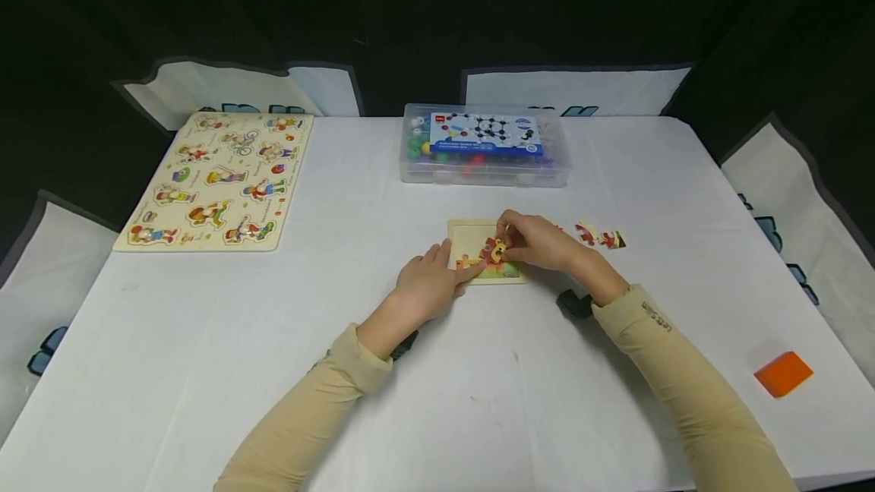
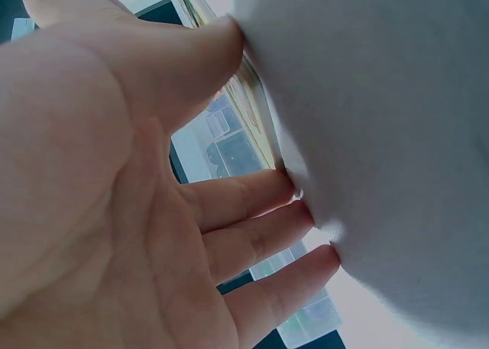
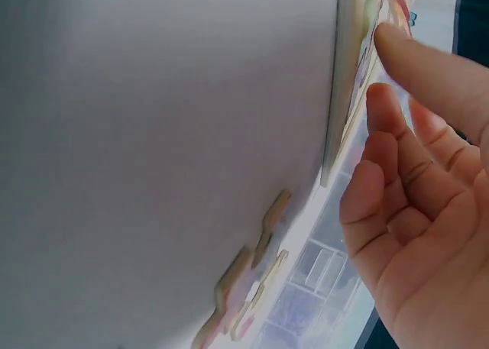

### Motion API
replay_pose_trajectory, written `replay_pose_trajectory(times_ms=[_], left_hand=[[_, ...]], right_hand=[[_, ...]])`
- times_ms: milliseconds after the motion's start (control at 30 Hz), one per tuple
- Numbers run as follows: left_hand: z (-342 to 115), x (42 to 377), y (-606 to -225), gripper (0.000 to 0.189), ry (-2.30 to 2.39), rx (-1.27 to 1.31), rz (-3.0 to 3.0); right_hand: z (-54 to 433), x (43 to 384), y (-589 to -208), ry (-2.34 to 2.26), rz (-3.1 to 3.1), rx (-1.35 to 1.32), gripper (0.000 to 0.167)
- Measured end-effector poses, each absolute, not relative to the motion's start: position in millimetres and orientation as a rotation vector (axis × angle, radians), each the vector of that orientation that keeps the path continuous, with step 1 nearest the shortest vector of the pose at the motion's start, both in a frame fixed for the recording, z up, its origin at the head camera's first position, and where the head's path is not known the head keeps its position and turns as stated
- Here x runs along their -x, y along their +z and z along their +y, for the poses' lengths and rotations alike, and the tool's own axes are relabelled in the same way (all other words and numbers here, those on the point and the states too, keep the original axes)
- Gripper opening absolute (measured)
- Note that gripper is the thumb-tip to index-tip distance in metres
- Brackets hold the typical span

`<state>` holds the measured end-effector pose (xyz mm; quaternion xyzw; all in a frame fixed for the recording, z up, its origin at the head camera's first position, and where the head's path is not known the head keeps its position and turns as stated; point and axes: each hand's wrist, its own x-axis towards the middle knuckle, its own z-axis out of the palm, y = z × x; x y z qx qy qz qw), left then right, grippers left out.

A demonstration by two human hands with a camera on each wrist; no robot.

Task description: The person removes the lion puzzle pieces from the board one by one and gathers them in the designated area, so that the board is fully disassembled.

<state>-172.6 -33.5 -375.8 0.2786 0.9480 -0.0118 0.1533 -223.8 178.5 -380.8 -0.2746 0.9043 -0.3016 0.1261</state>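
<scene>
A small square wooden puzzle board point(image 1: 468, 231) lies on the white table in the head view, several colourful pieces in its lower part. My left hand point(image 1: 427, 283) rests at its left side, fingers extended and thumb reaching over the lower pieces. In the left wrist view the left fingertips point(image 2: 263, 192) touch the table by the board's edge. Over the board's right half, my right hand point(image 1: 543, 245) pinches a red and yellow puzzle piece point(image 1: 494, 250) between thumb and forefinger. Its other fingers are curled in the right wrist view.
Loose puzzle pieces point(image 1: 611, 239) lie right of the board. Behind it stands a clear plastic box point(image 1: 417, 169) with coloured balls. A large peg-puzzle board point(image 1: 205, 173) lies at the back left, and an orange block point(image 1: 783, 374) sits at the right.
</scene>
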Motion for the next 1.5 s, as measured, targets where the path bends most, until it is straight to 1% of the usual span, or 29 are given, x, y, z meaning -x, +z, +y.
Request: replay_pose_trajectory(times_ms=[300,467,733,967,1167,1267,1500], left_hand=[[-31.6,171.9,-374.6,0.044,-0.031,-0.806,2.722],[-32.8,171.0,-374.6,0.044,-0.012,-0.812,2.727],[-37.2,171.9,-376.1,0.044,0.010,-0.803,2.723],[-39.1,171.9,-376.9,0.044,0.018,-0.804,2.734],[-37.2,171.7,-378.5,0.044,0.045,-0.801,2.721],[-36.3,172.0,-379.0,0.044,0.056,-0.801,2.717],[-34.0,172.5,-378.1,0.044,0.040,-0.819,2.723]], right_hand=[[199.8,216.5,-380.5,-0.940,2.604,0.731,0.026],[226.1,208.8,-375.4,-1.031,2.568,0.660,0.026],[277.4,193.4,-366.0,-0.977,2.621,0.543,0.027],[300.4,183.4,-368.0,-0.923,2.614,0.409,0.026],[305.8,183.3,-368.1,-0.891,2.626,0.384,0.026],[301.3,187.0,-366.6,-0.843,2.670,0.417,0.027],[262.7,200.7,-368.2,-0.881,2.639,0.488,0.031]])
